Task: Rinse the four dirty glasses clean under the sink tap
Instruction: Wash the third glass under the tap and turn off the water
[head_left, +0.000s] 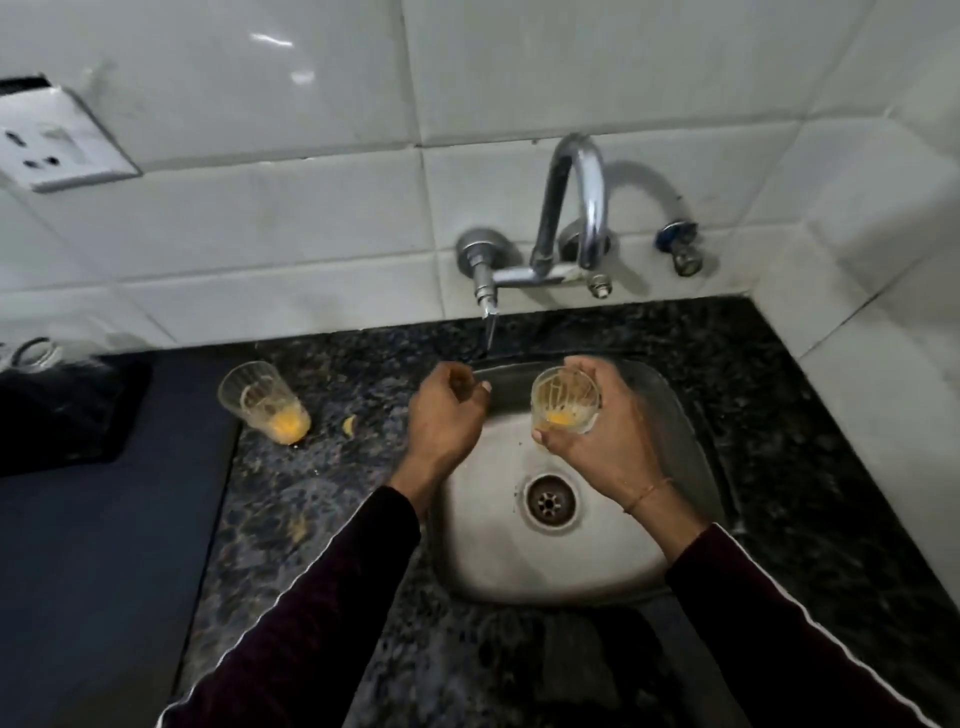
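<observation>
Right hand (602, 441) grasps a dirty glass (565, 400) over the sink (519, 561), centre frame; left hand (447, 415) hangs loosely curled, holding nothing.

The white wall socket plate (62, 137) is cut by the left edge, and so is the blurred dark object with a metal ring (36, 356) at the far left, which cannot be identified. The lower side of the clear glass with yellow residue (565, 400) is hidden behind the fingers of the right hand (597, 441). The fingertips of the curled left hand (447, 415) are turned out of sight, so anything pinched there cannot be made out. Both dark maroon sleeves (322, 613) are cropped by the bottom edge. A water stream at the chrome tap spout (488, 312) cannot be confirmed.
</observation>
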